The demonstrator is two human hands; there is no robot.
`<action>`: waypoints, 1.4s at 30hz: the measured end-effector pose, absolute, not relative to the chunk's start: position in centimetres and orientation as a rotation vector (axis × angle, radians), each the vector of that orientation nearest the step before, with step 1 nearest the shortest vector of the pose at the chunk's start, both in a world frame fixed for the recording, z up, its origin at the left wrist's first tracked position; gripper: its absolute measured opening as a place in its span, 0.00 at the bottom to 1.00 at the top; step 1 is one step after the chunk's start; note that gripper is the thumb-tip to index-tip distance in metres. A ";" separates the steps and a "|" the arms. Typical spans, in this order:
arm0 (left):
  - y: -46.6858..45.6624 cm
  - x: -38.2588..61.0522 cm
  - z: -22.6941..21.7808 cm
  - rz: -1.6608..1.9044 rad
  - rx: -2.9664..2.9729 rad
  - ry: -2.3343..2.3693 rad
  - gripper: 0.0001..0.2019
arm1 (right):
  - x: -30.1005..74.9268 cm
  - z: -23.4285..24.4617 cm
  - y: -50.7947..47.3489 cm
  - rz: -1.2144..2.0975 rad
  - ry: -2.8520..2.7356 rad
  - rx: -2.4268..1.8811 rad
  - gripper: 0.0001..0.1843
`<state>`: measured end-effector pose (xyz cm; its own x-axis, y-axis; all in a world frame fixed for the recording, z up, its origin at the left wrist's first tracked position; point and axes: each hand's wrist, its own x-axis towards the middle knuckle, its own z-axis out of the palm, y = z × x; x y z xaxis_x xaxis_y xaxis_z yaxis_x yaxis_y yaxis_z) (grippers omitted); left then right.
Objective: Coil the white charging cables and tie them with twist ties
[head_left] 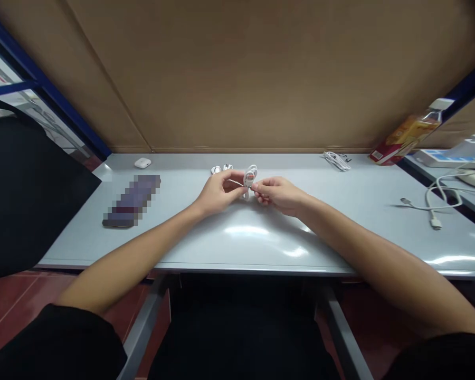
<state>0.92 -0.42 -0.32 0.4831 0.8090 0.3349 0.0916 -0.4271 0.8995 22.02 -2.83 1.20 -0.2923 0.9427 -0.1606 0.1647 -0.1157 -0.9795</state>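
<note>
My left hand (217, 192) and my right hand (277, 194) meet over the middle of the grey table (237, 237). Both pinch a small coil of white cable (250, 177) held just above the tabletop. The left fingers close on its left side, the right fingers on its lower right. More of the white cable, or earbuds (220, 169), lies on the table just behind my left hand.
A small white case (142, 163) and a blurred dark flat object (132, 201) lie at the left. A white cable bundle (337, 160) and a tilted bottle (409, 133) sit at the back right. A loose charging cable (433, 203) lies right. Brown cardboard walls the back.
</note>
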 end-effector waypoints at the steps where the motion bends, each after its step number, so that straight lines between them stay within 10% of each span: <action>1: -0.5 0.9 -0.3 1.032 1.900 0.731 0.15 | 22.1 1.3 -2.7 1.634 -1.361 -1.240 0.14; 7: -0.7 0.9 -0.5 1.071 1.902 0.954 0.27 | 22.2 1.5 -2.7 1.567 -1.327 -1.292 0.10; 12: -0.4 0.7 -1.0 0.991 2.205 1.062 0.11 | 22.0 1.5 -2.9 1.012 -1.686 -1.428 0.12; 33: 2.2 -0.2 -1.5 0.728 2.810 1.334 0.12 | 23.1 0.9 -2.2 0.423 -2.152 -1.496 0.13; 42: -1.3 0.6 -0.6 0.780 2.754 1.017 0.14 | 22.6 -0.5 -3.2 0.145 -2.405 -1.733 0.36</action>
